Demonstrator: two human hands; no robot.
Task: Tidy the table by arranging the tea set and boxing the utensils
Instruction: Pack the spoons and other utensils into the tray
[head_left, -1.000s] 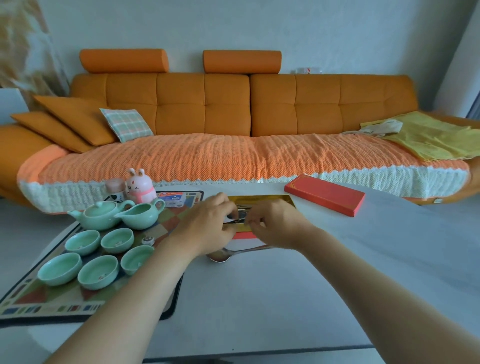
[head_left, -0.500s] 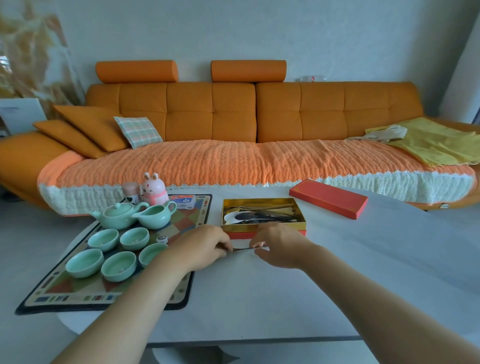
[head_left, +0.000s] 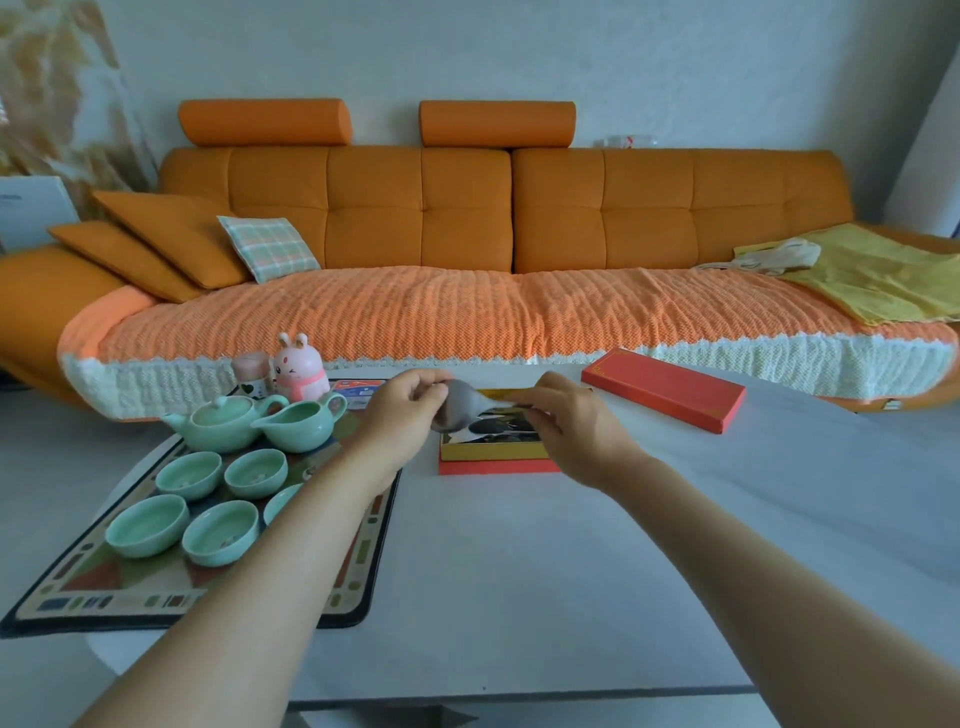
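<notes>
A metal spoon (head_left: 462, 408) hangs over the open red-and-gold utensil box (head_left: 493, 460). My left hand (head_left: 402, 421) pinches the spoon at its bowl end and my right hand (head_left: 563, 426) pinches its handle. Dark utensils lie inside the box, partly hidden by my hands. The box's red lid (head_left: 665, 396) lies apart at the right. On the patterned mat (head_left: 218, 587) at the left stand a green teapot (head_left: 221, 422), a green pitcher (head_left: 301, 423) and several green cups (head_left: 221, 530).
A pink rabbit figure (head_left: 300, 370) and a small jar (head_left: 253, 375) stand behind the teapot. The orange sofa (head_left: 467, 249) runs along the far side of the white table (head_left: 597, 571). A yellow cloth (head_left: 878, 275) lies on the sofa's right end.
Both hands have lifted the spoon off the table in front of the box and carried it up over the box. The view has tilted up slightly.
</notes>
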